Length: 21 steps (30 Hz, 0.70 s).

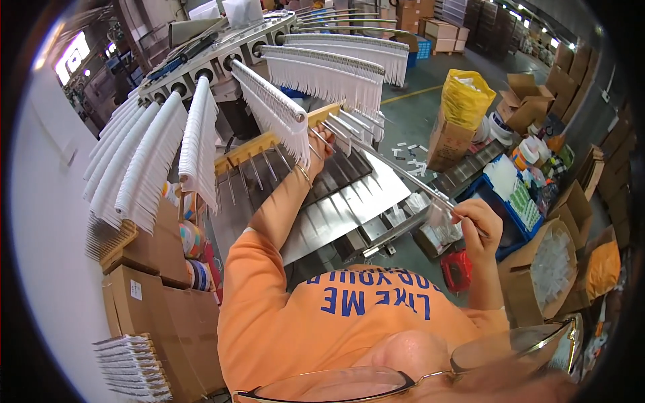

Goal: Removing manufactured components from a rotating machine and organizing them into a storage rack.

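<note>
My right hand (480,225) pinches the near end of a long thin metal rod (410,176), which slants up and away to the left. Curled at the wooden bar (329,113) is my left hand (321,143), partly hidden among short metal rods, so what its fingers grip does not show clearly. That bar carries a row of metal pins (257,171) along its left stretch. Just left of my left hand hangs a rod packed with white strips (272,107). More white-strip rods (322,74) fan out from the round grey machine head (215,60).
Below the bar lies a shiny metal table (336,215). Cardboard boxes (161,302) and a pin rack with white strips (131,368) stand at left. At right are a yellow bag in a carton (463,101), a blue crate (504,201) and a carton of clear pieces (554,265).
</note>
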Available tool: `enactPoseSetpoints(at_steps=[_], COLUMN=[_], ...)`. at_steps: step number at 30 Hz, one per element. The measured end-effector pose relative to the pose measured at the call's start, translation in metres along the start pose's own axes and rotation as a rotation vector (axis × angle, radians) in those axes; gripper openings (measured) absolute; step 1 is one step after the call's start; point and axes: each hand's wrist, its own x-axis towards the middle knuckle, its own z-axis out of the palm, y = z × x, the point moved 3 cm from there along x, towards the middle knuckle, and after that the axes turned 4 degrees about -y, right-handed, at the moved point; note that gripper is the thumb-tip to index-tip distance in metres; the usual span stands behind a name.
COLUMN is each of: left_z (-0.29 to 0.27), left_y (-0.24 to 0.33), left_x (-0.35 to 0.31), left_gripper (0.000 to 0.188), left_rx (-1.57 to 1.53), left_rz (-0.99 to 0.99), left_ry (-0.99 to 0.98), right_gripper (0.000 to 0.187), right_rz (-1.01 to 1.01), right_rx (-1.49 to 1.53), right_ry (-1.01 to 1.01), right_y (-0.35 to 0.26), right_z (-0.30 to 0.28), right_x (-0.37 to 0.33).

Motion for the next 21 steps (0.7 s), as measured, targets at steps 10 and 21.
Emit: enactPoseSetpoints(at_steps=[10,21], left_z=[0.008,0.056], left_y=[0.013,0.017], left_x=[0.0,-0.062], left_gripper=[0.009,0.015], left_rx=[0.099,0.197], left_rz=[0.125,0.159], left_ry=[0.009,-0.016], right_gripper=[0.016,0.012], right_rz=[-0.121,-0.128], right_rx=[-0.302,-0.276], right_ry=[-0.066,-0.031], right_y=[-0.033,0.018], right_z=[0.018,0.065], right_x=[0.029,0.051])
